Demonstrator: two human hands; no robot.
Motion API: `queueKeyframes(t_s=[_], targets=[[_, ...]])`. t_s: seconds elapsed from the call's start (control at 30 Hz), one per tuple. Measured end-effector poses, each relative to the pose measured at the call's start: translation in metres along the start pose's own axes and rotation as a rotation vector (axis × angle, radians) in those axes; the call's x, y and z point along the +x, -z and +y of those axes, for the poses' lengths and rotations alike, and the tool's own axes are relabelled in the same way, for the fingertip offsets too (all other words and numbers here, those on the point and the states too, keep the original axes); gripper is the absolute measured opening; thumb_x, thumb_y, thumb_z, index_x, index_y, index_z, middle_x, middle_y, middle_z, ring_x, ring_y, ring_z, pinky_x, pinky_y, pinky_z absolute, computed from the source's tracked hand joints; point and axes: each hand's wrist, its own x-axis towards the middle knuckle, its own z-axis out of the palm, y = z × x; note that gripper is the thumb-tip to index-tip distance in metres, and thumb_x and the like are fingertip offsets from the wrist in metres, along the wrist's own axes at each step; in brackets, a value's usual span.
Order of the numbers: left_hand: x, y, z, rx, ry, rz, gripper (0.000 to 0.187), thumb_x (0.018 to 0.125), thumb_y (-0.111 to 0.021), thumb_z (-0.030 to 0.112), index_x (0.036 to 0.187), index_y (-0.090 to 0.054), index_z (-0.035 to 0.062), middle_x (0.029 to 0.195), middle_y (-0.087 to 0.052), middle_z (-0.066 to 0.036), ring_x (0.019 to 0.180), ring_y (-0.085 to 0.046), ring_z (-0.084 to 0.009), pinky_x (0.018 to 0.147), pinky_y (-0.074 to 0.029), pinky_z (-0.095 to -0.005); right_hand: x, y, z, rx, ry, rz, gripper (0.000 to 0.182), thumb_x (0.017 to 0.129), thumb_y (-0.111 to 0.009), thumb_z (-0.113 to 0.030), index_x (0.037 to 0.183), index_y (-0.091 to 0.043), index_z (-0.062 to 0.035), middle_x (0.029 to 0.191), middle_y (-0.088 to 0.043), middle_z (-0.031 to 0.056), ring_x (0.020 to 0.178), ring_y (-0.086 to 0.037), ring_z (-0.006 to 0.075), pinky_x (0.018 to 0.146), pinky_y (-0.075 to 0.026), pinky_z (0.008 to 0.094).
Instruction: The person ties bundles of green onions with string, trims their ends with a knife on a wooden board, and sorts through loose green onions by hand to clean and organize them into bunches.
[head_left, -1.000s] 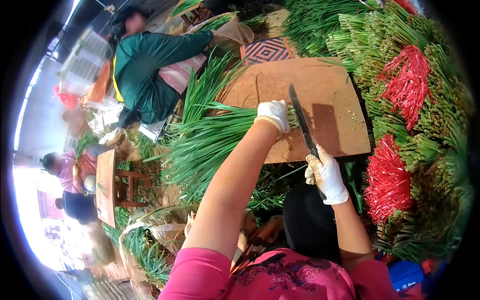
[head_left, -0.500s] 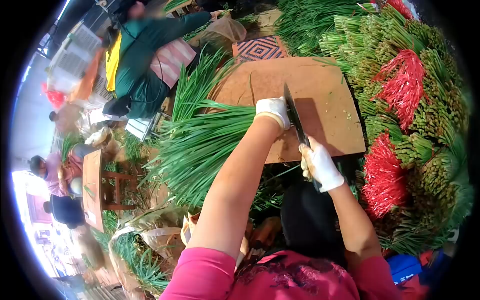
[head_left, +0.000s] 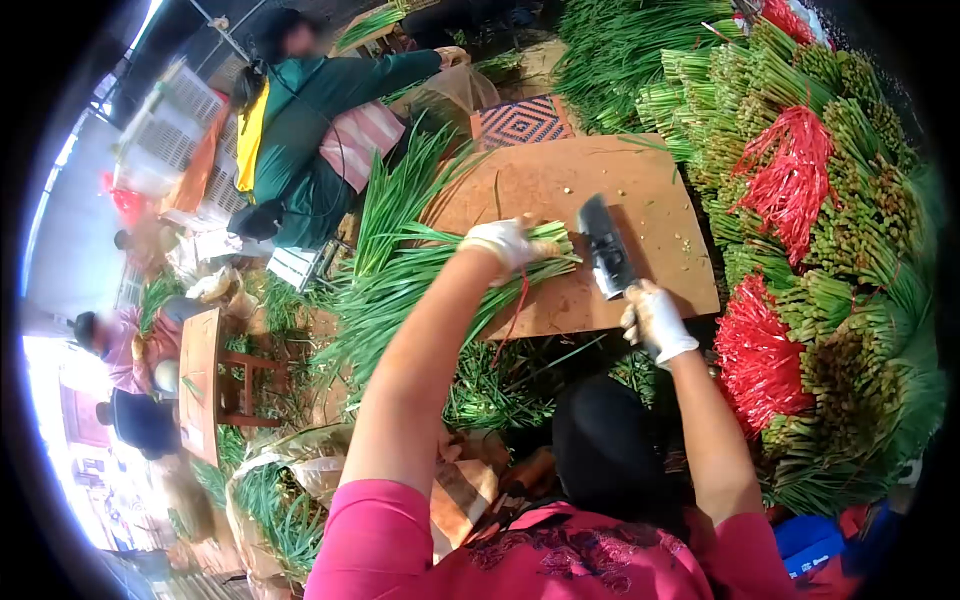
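Note:
On the brown board (head_left: 640,190) lies a bundle of long green stalks (head_left: 400,285), its pale cut ends pointing right and its leaves hanging over the left edge. My left hand (head_left: 500,245), in a white glove, is closed around the bundle near those ends. A red tie (head_left: 521,300) hangs below it. My right hand (head_left: 655,322), also gloved, grips the handle of a cleaver (head_left: 605,245). The broad blade lies tilted over the board, a little right of the cut ends and apart from them. Small cut bits dot the board.
Tied green bundles (head_left: 700,90) are stacked along the right, with red strips (head_left: 765,355) on them. A person in a dark green jacket (head_left: 300,140) sits at the upper left. A small wooden table (head_left: 200,385) stands at the left, beside another person (head_left: 125,350).
My left hand has moved left with the bundle, whose cut ends and red tie now show. The cleaver has turned from edge-down to show its flat side, away from the bundle.

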Motion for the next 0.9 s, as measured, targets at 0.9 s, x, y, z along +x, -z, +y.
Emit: queueKeyframes(t_s=[0.9], targets=[[-0.047,0.008,-0.044,0.062,0.054,-0.074,0.110,0.058,-0.073,0.065,0.138,-0.036,-0.0005,0.120,-0.057,-0.025,0.116,-0.054,-0.0344,0.096,-0.043,-0.0365,0.027,-0.108,0.030,0.122,-0.109,-0.325,0.045,0.090,-0.060,-0.029,0.125,-0.048,-0.0036,0.116,-0.056,0.0059,0.098,-0.060,0.0224,0.079,-0.050,0.0361]])
